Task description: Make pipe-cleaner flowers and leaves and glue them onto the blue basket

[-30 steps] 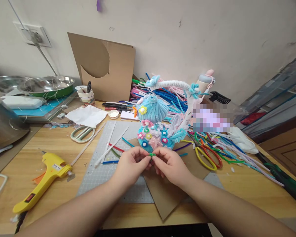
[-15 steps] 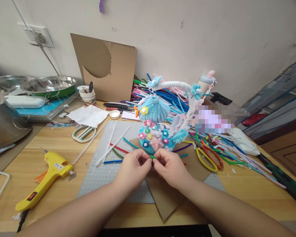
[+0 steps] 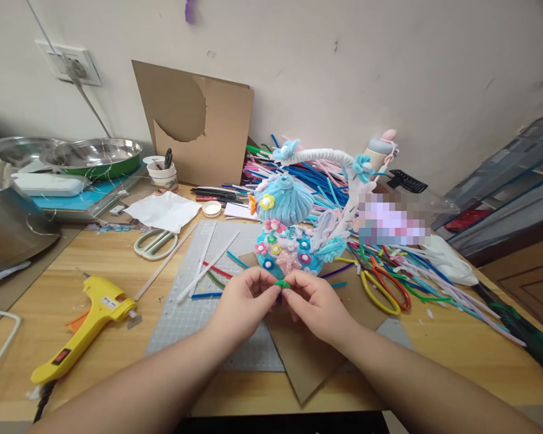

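Between my fingertips is a small green pipe cleaner piece (image 3: 282,284), bent into a compact shape. My left hand (image 3: 250,301) pinches it from the left, and my right hand (image 3: 315,305) pinches it from the right. Just behind my hands stands a fuzzy blue pipe cleaner craft (image 3: 284,205) with a domed top, small flowers, a pink star and a tall white curved arm (image 3: 353,196). Short coloured pipe cleaners (image 3: 207,295) lie on both sides of my hands. Beneath them are a brown cardboard sheet (image 3: 301,367) and a grey cutting mat (image 3: 176,325).
A yellow glue gun (image 3: 85,325) rests at the left. White-handled scissors (image 3: 155,245) lie behind it, near a white cloth (image 3: 163,211). Yellow- and red-handled tools (image 3: 380,292) and loose pipe cleaners lie to the right. Cut cardboard (image 3: 226,132) leans on the wall.
More of the green piece shows between my fingertips now, and my fingers have shifted slightly around it. The whole view has moved a little; the craft stands in the same place.
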### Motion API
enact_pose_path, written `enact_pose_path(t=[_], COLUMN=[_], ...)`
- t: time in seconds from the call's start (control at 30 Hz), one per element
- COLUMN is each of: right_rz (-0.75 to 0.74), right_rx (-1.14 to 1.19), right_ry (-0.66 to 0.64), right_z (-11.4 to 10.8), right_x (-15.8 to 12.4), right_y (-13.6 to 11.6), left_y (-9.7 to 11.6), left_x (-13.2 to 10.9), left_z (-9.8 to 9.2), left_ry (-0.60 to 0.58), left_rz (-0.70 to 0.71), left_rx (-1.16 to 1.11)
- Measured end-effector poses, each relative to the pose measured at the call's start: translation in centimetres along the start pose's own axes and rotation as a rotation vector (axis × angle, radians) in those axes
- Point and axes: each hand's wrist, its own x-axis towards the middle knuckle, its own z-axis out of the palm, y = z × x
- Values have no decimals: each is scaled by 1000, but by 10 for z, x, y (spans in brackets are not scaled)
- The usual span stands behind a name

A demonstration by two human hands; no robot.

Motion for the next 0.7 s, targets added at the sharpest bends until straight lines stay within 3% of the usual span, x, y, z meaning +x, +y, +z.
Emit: enact_pose_path(t=[0.5, 0.6, 0.7], right_rz=[-299, -260, -91], right_rx=[-579, -526, -258], right_ry=[33, 42, 18], right_z=[-1, 0, 1], right_x=[-7, -8, -5], right_y=[-4, -4, -3], left_y=[-4, -4, -2], left_x=[-4, -4, -2], left_z=[-1, 0, 0], left_ry=[-14, -5, 2], left_rz=[84, 70, -20], left_rx=[467, 427, 174])
